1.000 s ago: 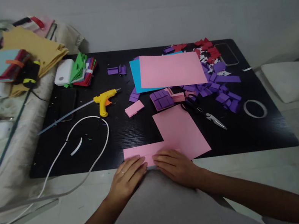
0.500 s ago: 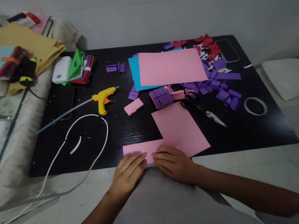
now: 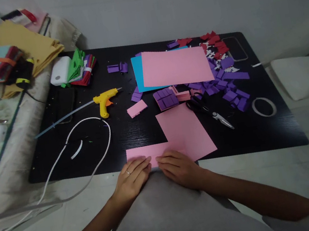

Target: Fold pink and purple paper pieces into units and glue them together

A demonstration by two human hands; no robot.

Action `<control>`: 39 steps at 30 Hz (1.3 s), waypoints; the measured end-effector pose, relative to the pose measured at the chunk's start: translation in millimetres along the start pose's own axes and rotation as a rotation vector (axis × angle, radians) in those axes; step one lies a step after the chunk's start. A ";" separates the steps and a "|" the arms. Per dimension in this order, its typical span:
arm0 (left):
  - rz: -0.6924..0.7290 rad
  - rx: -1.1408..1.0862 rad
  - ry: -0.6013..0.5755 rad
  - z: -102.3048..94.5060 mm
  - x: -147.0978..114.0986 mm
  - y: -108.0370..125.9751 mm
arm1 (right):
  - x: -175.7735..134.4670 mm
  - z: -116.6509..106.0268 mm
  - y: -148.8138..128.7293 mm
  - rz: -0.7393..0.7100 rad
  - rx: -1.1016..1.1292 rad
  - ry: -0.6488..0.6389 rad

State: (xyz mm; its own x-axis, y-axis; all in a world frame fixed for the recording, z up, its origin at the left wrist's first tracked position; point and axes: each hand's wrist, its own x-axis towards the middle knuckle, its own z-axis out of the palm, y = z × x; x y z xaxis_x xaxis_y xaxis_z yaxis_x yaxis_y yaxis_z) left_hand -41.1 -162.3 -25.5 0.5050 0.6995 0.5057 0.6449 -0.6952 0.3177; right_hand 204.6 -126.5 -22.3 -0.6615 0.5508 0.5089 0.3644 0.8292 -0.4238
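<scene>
A folded pink paper (image 3: 137,152) lies along the front edge of the black table, partly over a larger pink sheet (image 3: 185,128). My left hand (image 3: 132,175) has its fingers together on the folded paper's near edge, a ring on one finger. Close beside it, my right hand (image 3: 180,168) holds the same edge, fingertips pointing toward the left hand. Both thumbs are hidden. Scissors with black handles (image 3: 209,113) lie partly across the large sheet's far right corner. Behind that sheet sits a block of purple and pink folded pieces (image 3: 166,98).
A yellow glue gun (image 3: 105,100) lies left of centre, near a looped white cable (image 3: 110,133). Pink sheet (image 3: 175,66) covers a blue sheet (image 3: 139,74) at the back. Purple paper pieces (image 3: 230,96) and a tape roll (image 3: 263,107) are on the right.
The view has shifted slightly, so the table's contents appear a little higher. Both hands keep their hold on the folded pink paper, with no clear movement.
</scene>
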 end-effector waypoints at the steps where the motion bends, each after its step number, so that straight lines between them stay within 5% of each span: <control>1: -0.005 -0.004 0.003 -0.1 0.2 0.3 | -0.5 0.4 0.4 0.000 0.003 0.001; 14: 0.002 0.123 -0.079 -1.5 3.0 4.0 | -1.7 -8.2 -6.3 0.080 -0.076 -0.046; 28: -0.009 0.126 -0.065 -3.5 8.0 4.1 | -37.4 -53.8 -0.9 0.298 -0.203 0.030; 39: -0.068 0.131 -0.145 -9.0 23.1 -2.4 | -15.3 -35.9 -3.4 0.298 -0.189 0.039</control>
State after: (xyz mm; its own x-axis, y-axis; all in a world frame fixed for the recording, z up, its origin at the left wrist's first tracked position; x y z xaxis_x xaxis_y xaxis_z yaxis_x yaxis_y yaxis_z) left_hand -36.2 -145.9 -7.3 0.5292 0.7670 0.3628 0.7443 -0.6250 0.2356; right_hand 237.0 -134.4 -1.7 -0.4835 0.7717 0.4131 0.6553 0.6320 -0.4136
